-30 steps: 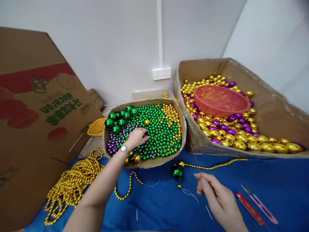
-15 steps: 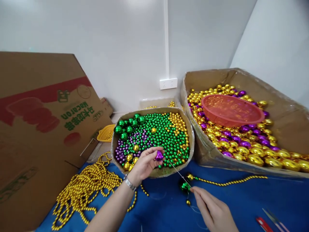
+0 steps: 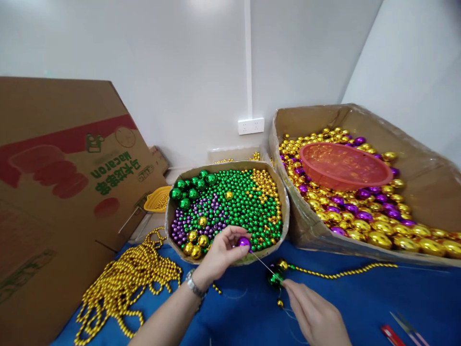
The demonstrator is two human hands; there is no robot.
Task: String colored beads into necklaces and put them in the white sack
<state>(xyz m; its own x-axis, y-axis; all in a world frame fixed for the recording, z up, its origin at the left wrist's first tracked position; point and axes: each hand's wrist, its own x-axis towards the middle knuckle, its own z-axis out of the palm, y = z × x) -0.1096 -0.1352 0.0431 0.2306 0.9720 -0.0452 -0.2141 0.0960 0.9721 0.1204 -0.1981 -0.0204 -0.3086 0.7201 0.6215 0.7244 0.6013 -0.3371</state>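
Between the thumb and fingers of my left hand [image 3: 224,247] is a shiny purple bead [image 3: 244,243], just over the near rim of the bead box. My right hand [image 3: 317,307] pinches a long thin needle [image 3: 264,264] that slants up to the purple bead. Whether its tip is inside the bead's hole I cannot tell. Beside my right fingertips lies a large green bead [image 3: 276,277], with a small gold bead [image 3: 280,303] below it and clear thread trailing off. A string of small gold beads [image 3: 338,276] runs right along the blue cloth.
A cardboard box [image 3: 286,211] of green, purple and gold beads stands ahead. To its right, a bigger box [image 3: 298,230] holds gold and purple beads and a red basket [image 3: 345,166]. Gold bead strands [image 3: 133,276] lie left; scissors [image 3: 408,329] and a red-handled tool [image 3: 392,335] lie right.
My left hand has moved slightly right and down with the purple bead, closer to my right hand. The right hand has shifted a little, still pinching the needle.
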